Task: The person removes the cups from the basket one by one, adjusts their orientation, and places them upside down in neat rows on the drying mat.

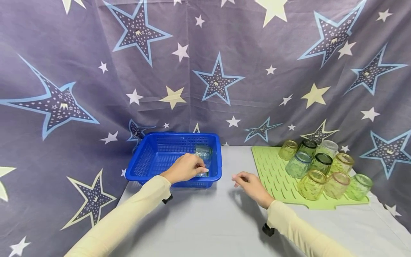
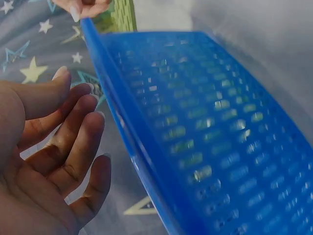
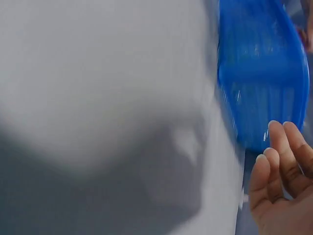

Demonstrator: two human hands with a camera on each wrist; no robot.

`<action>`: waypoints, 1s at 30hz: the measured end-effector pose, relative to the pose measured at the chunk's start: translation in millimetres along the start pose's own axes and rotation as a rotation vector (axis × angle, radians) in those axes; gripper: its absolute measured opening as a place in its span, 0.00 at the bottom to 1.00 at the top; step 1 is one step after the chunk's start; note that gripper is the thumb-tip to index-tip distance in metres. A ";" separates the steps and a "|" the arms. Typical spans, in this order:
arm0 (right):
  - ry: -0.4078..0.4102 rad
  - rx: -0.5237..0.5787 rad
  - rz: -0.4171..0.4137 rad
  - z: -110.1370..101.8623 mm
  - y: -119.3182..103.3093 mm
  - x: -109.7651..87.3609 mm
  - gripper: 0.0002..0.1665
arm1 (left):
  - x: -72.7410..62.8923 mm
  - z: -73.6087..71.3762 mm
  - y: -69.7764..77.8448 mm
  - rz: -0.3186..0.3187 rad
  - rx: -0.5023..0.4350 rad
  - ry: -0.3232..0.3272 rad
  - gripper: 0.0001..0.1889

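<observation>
My left hand (image 1: 186, 168) hangs over the front right part of the blue basket (image 1: 173, 182), fingers loosely bent. In the left wrist view, nothing lies between the thumb and fingers of the left hand (image 2: 63, 147), and the basket wall (image 2: 195, 122) stands beside the fingertips. Inside the basket's right end are clear glasses (image 1: 203, 152), partly hidden by that hand. To the right of the basket, above the table, my right hand (image 1: 253, 187) is held with relaxed fingers and nothing in them. The right wrist view shows its fingers (image 3: 281, 147) loosely extended.
A green drying mat (image 1: 269, 171) lies on the right of the white table (image 1: 205, 225). Several coloured glasses stand close together on it, among them a yellow glass (image 1: 312, 185) and a blue glass (image 1: 298, 165). A star-patterned curtain (image 1: 218, 114) hangs behind.
</observation>
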State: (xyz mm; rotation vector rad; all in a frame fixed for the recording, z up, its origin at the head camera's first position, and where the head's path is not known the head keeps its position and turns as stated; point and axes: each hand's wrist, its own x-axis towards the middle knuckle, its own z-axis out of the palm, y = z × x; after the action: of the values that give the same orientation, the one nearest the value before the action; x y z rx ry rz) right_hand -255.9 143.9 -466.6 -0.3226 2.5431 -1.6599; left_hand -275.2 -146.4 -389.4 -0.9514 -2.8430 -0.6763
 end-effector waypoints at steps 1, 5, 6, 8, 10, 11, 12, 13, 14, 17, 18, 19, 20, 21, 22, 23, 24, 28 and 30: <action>-0.014 0.018 0.009 5.5 -3.1 0.9 0.18 | 1.2 -1.1 -2.0 -0.006 -0.003 0.000 0.09; -0.061 0.079 0.029 22.7 -13.4 4.6 0.20 | 5.1 -5.9 -11.6 -0.046 0.018 -0.007 0.07; -0.070 0.095 0.031 25.9 -15.5 5.1 0.21 | 5.9 -7.5 -14.4 -0.056 0.022 -0.013 0.06; -0.082 0.130 0.029 31.8 -17.9 6.2 0.22 | 7.5 -10.6 -20.9 -0.079 0.034 -0.029 0.06; -0.091 0.174 0.034 36.4 -19.0 6.7 0.24 | 8.9 -14.3 -28.2 -0.102 0.041 -0.047 0.07; -0.094 0.198 0.037 38.3 -19.1 6.9 0.24 | 9.9 -16.2 -32.0 -0.115 0.046 -0.056 0.07; -0.096 0.222 0.042 39.9 -19.3 6.9 0.25 | 11.0 -18.0 -35.7 -0.129 0.050 -0.067 0.07; -0.095 0.240 0.048 41.2 -19.2 6.8 0.25 | 12.2 -19.9 -39.5 -0.145 0.055 -0.076 0.08; -0.095 0.258 0.055 42.1 -19.0 7.0 0.25 | 13.7 -22.0 -43.3 -0.159 0.063 -0.083 0.08; -0.097 0.296 0.079 43.4 -19.6 7.6 0.24 | 20.0 -28.9 -54.3 -0.199 0.073 -0.114 0.09; -0.097 0.305 0.085 43.4 -20.3 8.0 0.23 | 22.5 -31.1 -58.3 -0.209 0.075 -0.126 0.10; -0.099 0.312 0.089 43.4 -21.0 8.4 0.22 | 25.1 -33.0 -62.4 -0.222 0.079 -0.136 0.10; -0.100 0.320 0.093 43.5 -21.8 8.9 0.22 | 27.5 -34.7 -66.8 -0.234 0.084 -0.147 0.11; -0.104 0.323 0.095 43.9 -22.4 9.1 0.22 | 29.6 -36.4 -70.6 -0.249 0.085 -0.159 0.11; -0.107 0.325 0.097 44.5 -22.7 9.5 0.21 | 31.5 -37.6 -74.4 -0.266 0.087 -0.167 0.12; -0.110 0.326 0.098 45.3 -22.9 9.7 0.21 | 33.0 -38.8 -78.1 -0.278 0.091 -0.177 0.12; -0.113 0.327 0.100 46.5 -23.0 9.6 0.21 | 34.2 -39.6 -81.6 -0.290 0.086 -0.184 0.13; -0.108 0.327 0.098 46.9 -22.7 9.1 0.21 | 45.1 -41.3 -89.0 -0.300 0.051 -0.183 0.13; -0.109 0.331 0.098 47.2 -22.4 8.4 0.21 | 50.2 -39.9 -92.7 -0.299 0.027 -0.175 0.14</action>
State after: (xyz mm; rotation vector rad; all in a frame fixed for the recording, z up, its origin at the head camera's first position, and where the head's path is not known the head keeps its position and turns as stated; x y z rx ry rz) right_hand -252.4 91.2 -465.0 -0.2474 2.1235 -1.9248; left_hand -373.0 -201.5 -379.2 -0.6148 -3.1784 -0.6021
